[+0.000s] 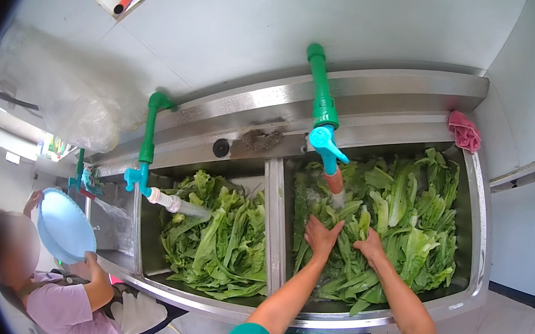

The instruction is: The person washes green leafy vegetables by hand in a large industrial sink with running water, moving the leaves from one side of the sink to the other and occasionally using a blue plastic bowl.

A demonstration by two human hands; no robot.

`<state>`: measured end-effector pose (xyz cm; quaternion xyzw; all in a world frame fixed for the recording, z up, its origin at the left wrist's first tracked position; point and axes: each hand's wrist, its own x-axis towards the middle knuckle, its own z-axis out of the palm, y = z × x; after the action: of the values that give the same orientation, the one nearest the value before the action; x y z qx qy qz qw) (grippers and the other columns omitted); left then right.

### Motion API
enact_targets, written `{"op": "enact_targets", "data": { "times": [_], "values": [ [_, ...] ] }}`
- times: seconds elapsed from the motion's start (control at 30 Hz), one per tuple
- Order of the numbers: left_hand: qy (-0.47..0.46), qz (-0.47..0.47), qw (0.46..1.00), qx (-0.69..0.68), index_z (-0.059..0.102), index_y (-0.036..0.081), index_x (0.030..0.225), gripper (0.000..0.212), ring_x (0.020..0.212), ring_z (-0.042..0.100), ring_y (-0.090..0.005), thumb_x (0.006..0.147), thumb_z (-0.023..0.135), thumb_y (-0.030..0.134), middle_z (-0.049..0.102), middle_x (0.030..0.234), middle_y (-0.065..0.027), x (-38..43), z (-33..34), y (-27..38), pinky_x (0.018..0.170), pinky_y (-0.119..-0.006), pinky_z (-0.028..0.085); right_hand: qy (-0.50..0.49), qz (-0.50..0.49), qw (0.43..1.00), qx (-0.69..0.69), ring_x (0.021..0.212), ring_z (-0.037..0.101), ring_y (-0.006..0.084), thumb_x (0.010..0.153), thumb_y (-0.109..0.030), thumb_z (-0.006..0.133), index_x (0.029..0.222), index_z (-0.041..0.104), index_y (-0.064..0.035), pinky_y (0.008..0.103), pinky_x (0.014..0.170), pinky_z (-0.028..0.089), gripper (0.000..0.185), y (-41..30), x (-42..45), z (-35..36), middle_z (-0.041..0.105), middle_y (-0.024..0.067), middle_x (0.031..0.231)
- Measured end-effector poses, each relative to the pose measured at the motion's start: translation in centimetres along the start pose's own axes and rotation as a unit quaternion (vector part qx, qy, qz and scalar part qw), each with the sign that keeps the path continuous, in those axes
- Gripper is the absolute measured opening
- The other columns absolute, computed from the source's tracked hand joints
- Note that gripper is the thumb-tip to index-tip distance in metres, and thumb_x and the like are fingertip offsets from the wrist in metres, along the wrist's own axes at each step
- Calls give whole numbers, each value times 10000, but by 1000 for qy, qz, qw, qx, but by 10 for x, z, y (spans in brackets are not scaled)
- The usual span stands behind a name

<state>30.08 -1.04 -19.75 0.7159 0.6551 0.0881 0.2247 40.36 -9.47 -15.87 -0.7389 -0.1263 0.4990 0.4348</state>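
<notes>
Both hands are in the right-hand sink basin [460, 276], among long lettuce-like leafy greens [420, 245] lying in water. My left hand [321, 237] rests on the leaves at the basin's left side, thumb spread from its fingers. Just right of it, my right hand [371, 247] reaches into the greens. Its thumb shows, but its other fingers are partly hidden, so a grip cannot be made out. Above the hands, a blue-handled tap [326, 142] on a green pipe runs water onto the leaves through a reddish nozzle [334, 181].
A steel divider [275, 224] separates the middle basin, whose greens [221, 237] lie under another running tap [140, 180]. At far left a co-worker [69, 303] holds a light-blue plastic basin [67, 226] near a third running tap. A pink cloth [465, 130] lies on the back right corner.
</notes>
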Motion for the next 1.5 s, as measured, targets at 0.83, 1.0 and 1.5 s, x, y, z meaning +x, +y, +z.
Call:
{"op": "enact_targets", "data": {
  "times": [0.83,1.0,1.5],
  "values": [
    [-156,-73,985,19,475,-3,978,512,789,542,-324,599,676,278,562,833,-181,-1,-19,-24,670,-394,430,35,-293,793,-532,660,534,292,688,14,479,876,434,14,341,553,452,194,27,28,31,490,182,817],
    [-146,-34,989,7,527,14,970,401,732,552,-314,598,615,136,579,790,-150,-1,-17,-22,642,-395,433,129,-240,851,-449,596,534,324,724,-84,457,847,433,-1,408,495,429,150,41,29,66,495,186,740],
    [-289,-255,807,-448,459,-19,923,309,772,508,-228,633,557,21,506,863,-113,0,-47,-27,650,-338,426,-2,-173,979,-104,947,466,247,621,-198,650,1147,335,34,326,798,371,655,-6,5,4,456,169,1077]
  ]
}}
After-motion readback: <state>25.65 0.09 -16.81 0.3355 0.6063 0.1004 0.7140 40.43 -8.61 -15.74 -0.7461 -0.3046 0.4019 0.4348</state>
